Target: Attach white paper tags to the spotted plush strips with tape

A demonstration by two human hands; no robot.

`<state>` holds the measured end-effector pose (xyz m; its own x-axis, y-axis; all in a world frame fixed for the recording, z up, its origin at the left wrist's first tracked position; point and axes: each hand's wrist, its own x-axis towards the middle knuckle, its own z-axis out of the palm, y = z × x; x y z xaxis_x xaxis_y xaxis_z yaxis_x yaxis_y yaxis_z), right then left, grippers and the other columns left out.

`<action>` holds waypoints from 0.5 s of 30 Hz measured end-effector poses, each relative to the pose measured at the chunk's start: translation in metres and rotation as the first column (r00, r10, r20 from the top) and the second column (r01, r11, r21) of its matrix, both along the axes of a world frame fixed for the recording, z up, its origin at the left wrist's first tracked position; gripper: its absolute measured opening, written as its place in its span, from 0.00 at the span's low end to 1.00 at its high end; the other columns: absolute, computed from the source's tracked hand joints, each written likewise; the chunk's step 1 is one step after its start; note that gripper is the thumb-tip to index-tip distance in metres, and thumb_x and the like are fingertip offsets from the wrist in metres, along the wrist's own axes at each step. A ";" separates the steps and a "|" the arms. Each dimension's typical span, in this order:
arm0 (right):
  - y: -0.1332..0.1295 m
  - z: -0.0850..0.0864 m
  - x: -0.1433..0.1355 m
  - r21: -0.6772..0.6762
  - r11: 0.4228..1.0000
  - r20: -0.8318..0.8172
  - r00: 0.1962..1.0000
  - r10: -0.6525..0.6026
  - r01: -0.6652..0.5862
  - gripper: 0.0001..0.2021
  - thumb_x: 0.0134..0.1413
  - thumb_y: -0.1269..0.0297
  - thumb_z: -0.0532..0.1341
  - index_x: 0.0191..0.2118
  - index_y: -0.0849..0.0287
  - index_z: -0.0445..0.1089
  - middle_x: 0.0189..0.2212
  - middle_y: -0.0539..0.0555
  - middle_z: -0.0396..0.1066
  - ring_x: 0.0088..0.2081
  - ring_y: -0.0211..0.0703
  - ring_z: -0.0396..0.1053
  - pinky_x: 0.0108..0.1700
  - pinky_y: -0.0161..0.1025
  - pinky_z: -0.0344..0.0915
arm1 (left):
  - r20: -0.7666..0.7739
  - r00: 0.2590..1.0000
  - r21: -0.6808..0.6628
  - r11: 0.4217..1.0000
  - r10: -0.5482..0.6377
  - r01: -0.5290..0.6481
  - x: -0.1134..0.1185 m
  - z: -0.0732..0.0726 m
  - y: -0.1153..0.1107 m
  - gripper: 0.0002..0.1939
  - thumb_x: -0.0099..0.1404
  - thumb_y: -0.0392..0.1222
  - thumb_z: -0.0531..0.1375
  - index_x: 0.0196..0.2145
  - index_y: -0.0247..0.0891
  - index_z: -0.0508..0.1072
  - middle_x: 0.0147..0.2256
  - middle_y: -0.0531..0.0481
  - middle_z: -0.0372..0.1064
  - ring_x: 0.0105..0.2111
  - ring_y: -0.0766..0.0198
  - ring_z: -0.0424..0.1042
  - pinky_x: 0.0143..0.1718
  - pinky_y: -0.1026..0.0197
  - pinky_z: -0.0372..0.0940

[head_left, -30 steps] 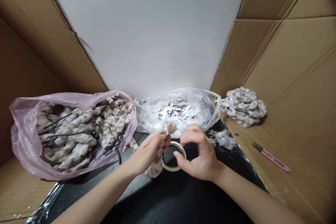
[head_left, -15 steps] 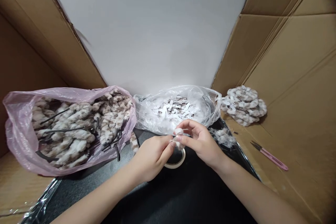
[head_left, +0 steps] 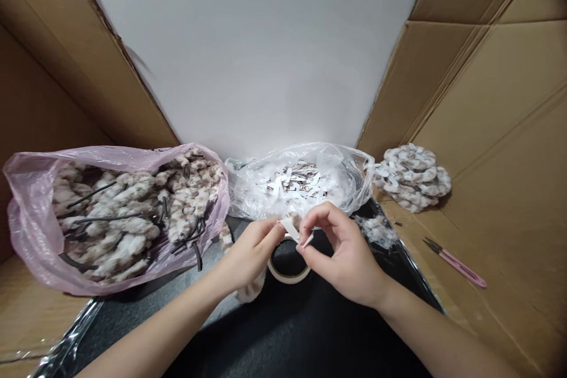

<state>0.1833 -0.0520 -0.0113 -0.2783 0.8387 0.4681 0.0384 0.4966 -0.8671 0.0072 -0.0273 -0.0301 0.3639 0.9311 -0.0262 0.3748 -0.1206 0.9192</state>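
My left hand (head_left: 253,253) is closed on a furry brown-and-white striped strip (head_left: 250,292), part of which hangs below the palm. Thumb and finger of my right hand (head_left: 344,253) pinch the end of a short piece of white tape (head_left: 290,228), which stretches between both hands. A little fur shows behind the tape. Beneath the hands a roll of tape (head_left: 289,279) lies flat on the black surface (head_left: 319,331), partly covered by my fingers. Another bit of striped fur (head_left: 225,237) shows behind my left wrist; whether it joins the held strip is hidden.
On the left, a pink plastic bag (head_left: 33,236) holds furry strips with dark cords. A clear bag (head_left: 248,192) of small white-and-dark pieces stands behind my hands. To the right are a furry bundle (head_left: 411,177), loose fluff (head_left: 376,230) and pink-handled snips (head_left: 458,266). Cardboard walls (head_left: 496,130) flank the sides.
My hands have moved slightly apart. The white tape, curled at the fingertips before, is now stretched between them. More of the tape roll and of the furry strip below my left hand shows.
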 end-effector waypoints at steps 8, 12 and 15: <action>0.006 -0.007 0.002 0.583 0.807 0.226 0.973 -0.051 -0.093 0.16 0.49 0.84 0.54 0.40 0.57 0.61 0.29 0.50 0.67 0.31 0.38 0.65 0.37 0.39 0.66 | 0.380 0.916 -0.318 0.948 0.127 0.000 0.001 0.011 -0.002 0.15 0.59 0.47 0.55 0.22 0.39 0.56 0.21 0.59 0.45 0.22 0.70 0.43 0.22 0.67 0.45; 0.008 -0.004 0.005 0.690 0.699 0.372 0.921 -0.117 -0.190 0.11 0.58 0.79 0.53 0.42 0.58 0.61 0.32 0.53 0.69 0.32 0.38 0.64 0.37 0.38 0.66 | 0.451 0.881 -0.370 0.929 0.146 0.035 -0.002 0.014 -0.003 0.15 0.58 0.45 0.55 0.20 0.39 0.54 0.21 0.59 0.44 0.22 0.71 0.41 0.21 0.67 0.43; 0.008 0.000 0.007 0.691 0.695 0.397 0.908 -0.136 -0.198 0.10 0.59 0.78 0.52 0.42 0.58 0.61 0.33 0.53 0.69 0.33 0.38 0.65 0.37 0.37 0.66 | 0.471 0.869 -0.409 0.911 0.155 0.059 -0.005 0.016 -0.003 0.13 0.57 0.43 0.54 0.19 0.38 0.55 0.21 0.58 0.47 0.21 0.71 0.42 0.21 0.67 0.44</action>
<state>0.1900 -0.0443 -0.0113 -0.5917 0.2903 0.7521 0.2574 0.9521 -0.1650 0.0025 -0.0307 -0.0142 0.3841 0.8942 -0.2299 -0.1338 0.3002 0.9444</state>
